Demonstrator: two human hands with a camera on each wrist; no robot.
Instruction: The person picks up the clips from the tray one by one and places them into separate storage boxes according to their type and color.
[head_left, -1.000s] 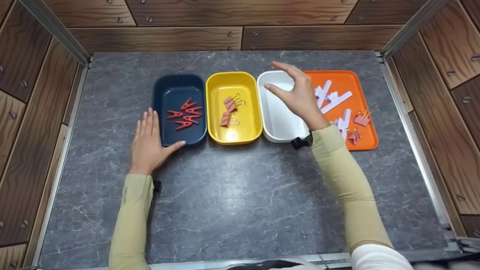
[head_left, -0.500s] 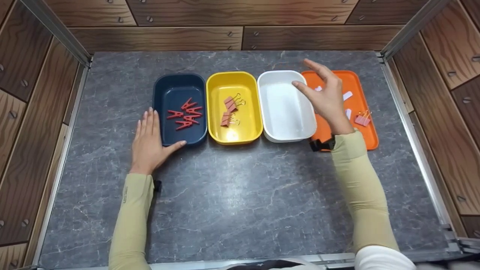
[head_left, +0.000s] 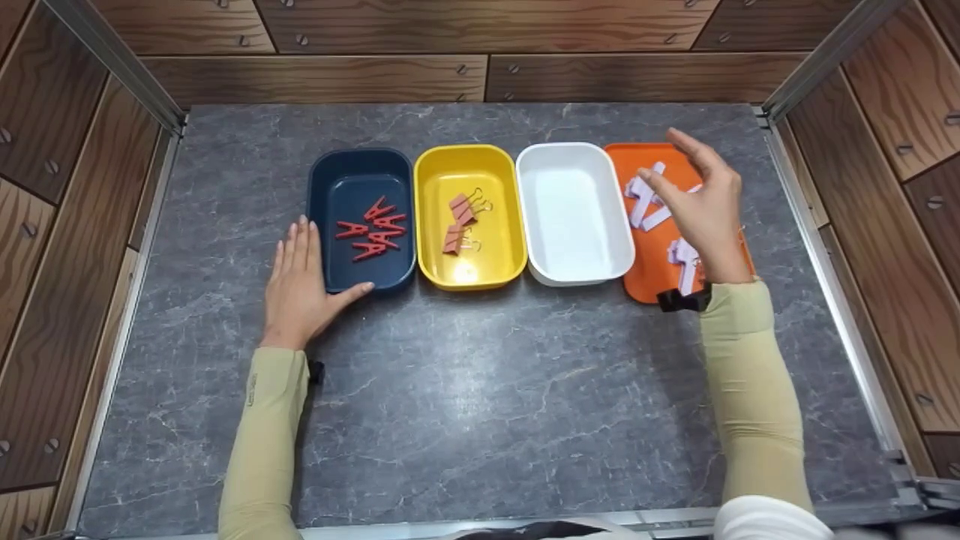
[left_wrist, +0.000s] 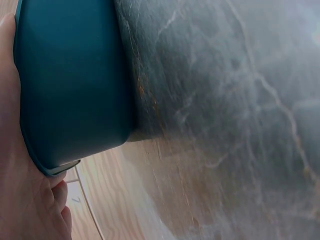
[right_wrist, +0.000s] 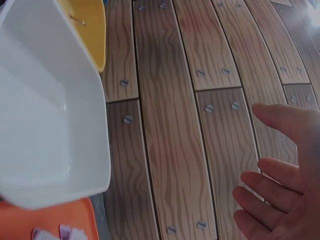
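While L hand (head_left: 296, 296), fingers together, thumb apart, touches blue box (head_left: 360, 161), R hand (head_left: 705, 206), thumb & fingers spread, is above orange tray (head_left: 643, 274), partly hiding tray w/ lilac clips (head_left: 643, 208); yellow box (head_left: 474, 271) & white box (head_left: 574, 210) btwn.

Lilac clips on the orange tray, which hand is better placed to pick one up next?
Probably the right hand: empty, over the orange tray, near the lilac clips. The left hand touches the navy bin.
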